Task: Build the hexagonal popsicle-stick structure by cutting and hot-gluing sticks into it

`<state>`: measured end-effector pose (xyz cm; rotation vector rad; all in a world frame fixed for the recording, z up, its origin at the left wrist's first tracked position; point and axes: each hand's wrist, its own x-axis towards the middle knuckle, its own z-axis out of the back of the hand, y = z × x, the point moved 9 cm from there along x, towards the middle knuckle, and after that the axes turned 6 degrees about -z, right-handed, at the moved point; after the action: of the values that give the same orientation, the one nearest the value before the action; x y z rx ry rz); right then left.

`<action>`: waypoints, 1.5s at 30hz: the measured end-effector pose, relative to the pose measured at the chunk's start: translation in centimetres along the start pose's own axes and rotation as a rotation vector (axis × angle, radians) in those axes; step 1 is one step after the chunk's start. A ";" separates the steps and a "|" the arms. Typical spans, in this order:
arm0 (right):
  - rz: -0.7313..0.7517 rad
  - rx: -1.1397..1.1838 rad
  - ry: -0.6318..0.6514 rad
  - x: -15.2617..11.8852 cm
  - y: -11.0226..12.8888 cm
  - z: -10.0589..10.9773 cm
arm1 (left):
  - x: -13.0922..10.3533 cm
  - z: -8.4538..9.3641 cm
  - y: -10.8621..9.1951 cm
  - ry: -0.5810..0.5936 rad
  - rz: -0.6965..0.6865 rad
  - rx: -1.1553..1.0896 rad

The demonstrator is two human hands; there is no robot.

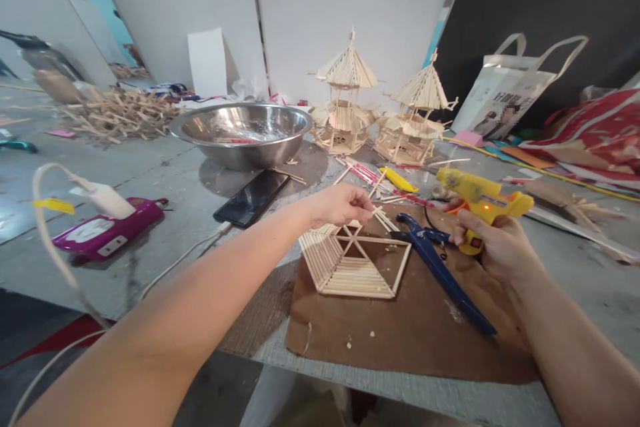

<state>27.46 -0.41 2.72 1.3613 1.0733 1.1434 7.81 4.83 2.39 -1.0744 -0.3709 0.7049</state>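
My left hand (343, 204) pinches a thin wooden stick (376, 212) at the top edge of a hexagonal stick roof frame (353, 261) that lies on brown paper (415, 327). Two sides of the frame are filled with rows of sticks, the rest shows bare spokes. My right hand (495, 243) grips a yellow hot glue gun (477, 200), its nozzle pointing left and held a little above the table, right of the frame. Blue-handled cutters (440, 267) lie on the paper between the frame and my right hand.
Behind the paper stand two finished stick pagodas (345, 103) (415, 117) and a steel bowl (245, 130). A black phone (253, 197) lies near the bowl, a magenta device (107, 230) with a white cable at left. Loose sticks (117, 113) pile at back left, bags (515, 93) at right.
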 end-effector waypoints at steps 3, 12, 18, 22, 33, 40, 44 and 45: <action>-0.005 -0.039 0.031 -0.1 -0.5 -0.9 | -0.1 -0.4 -0.1 -0.004 0.024 -0.222; 0.006 -0.165 0.035 -1.0 -0.1 -2.6 | -0.3 -1.4 -0.6 0.058 0.034 -0.423; 0.019 -0.152 0.009 -1.3 0.2 -2.9 | -0.2 -1.5 -0.8 0.043 0.048 -0.456; 0.005 -0.144 0.014 -1.4 -0.6 -2.8 | -0.1 -0.9 -0.7 -0.032 0.016 -0.467; -0.019 -0.142 0.030 -1.8 -0.4 -3.4 | 0.0 -0.9 -0.4 -0.056 0.004 -0.507; -0.022 -0.137 0.024 -1.8 -0.6 -3.3 | 0.0 -0.8 -0.4 -0.052 0.004 -0.494; -0.016 -0.139 0.033 -1.7 -0.7 -3.2 | 0.0 -0.9 -0.4 -0.039 -0.007 -0.492; -0.012 -0.146 0.038 -1.7 -0.7 -3.3 | 0.0 -0.9 -0.4 -0.037 -0.007 -0.492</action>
<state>23.97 -1.49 2.02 1.2224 1.0037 1.2189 8.50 4.14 2.38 -1.5234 -0.5995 0.6423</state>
